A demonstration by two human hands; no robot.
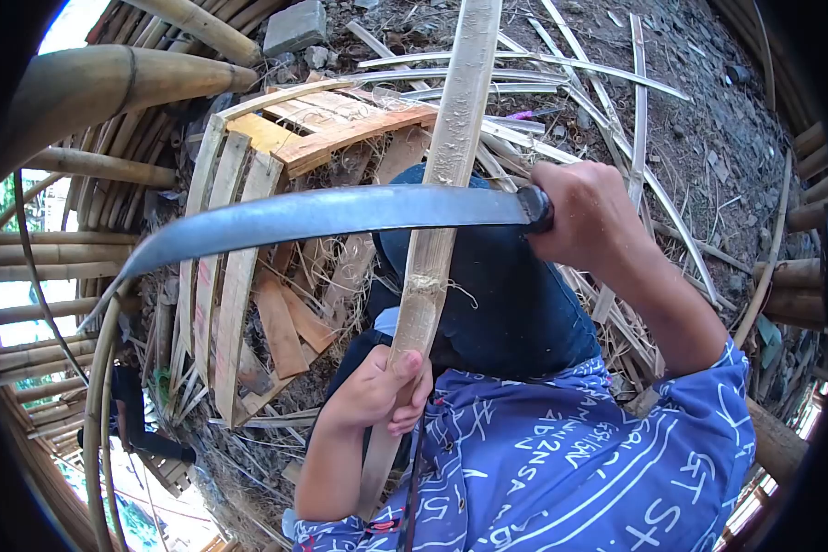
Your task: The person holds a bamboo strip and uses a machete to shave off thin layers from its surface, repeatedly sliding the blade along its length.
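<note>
My left hand is wrapped round the lower part of a long bamboo strip, thumb lying on its face. The strip runs up past my bent knee to the top of the view, with a rough node and loose fibres midway. In my right hand is the dark handle of a machete, its fingers closed round it. The long curved blade points left and crosses over the strip near my knee, hiding a short piece of it.
A broken wooden crate with shavings stands left of my knee. Several split bamboo strips lie on the dirt ground. A concrete block sits at the back. Bamboo poles line the left side; another person's leg shows at lower left.
</note>
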